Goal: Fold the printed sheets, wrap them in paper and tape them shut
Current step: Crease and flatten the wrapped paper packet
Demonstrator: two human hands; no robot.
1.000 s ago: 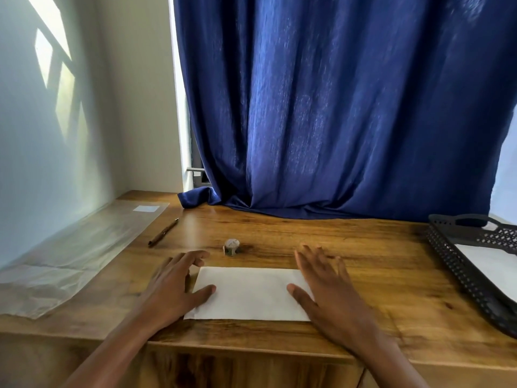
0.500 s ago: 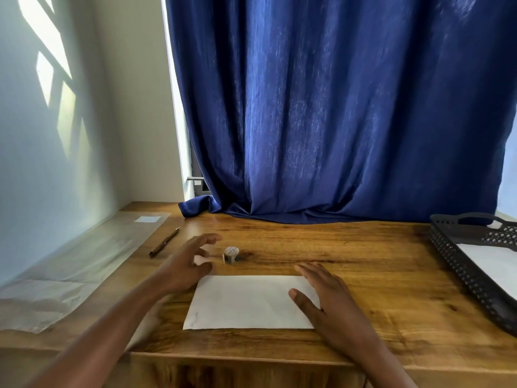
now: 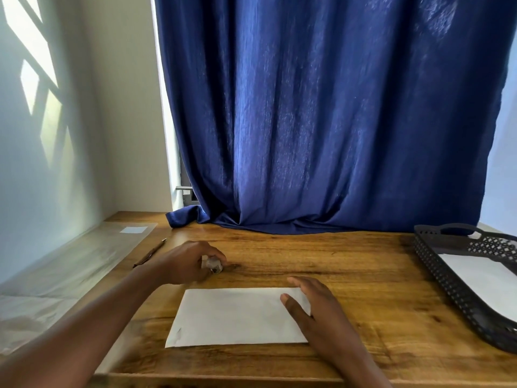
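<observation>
A white folded paper packet [image 3: 235,317] lies flat near the front edge of the wooden table [image 3: 349,275]. My right hand [image 3: 316,306] rests flat on its right end, fingers spread. Beyond the packet's far left corner, my left hand [image 3: 187,261] curls around a small roll of clear tape [image 3: 213,264], fingers closed on it while it sits on the table.
A dark pen [image 3: 149,253] lies left of the tape. Clear plastic sheeting [image 3: 64,275] covers the table's left side along the wall. A black mesh tray [image 3: 458,284] with white sheets [image 3: 484,281] stands at the right. A blue curtain [image 3: 321,121] hangs behind the table.
My left hand left the packet's left end, reached forward and closed on the tape roll. My right hand slid back a little, staying on the packet's right end.
</observation>
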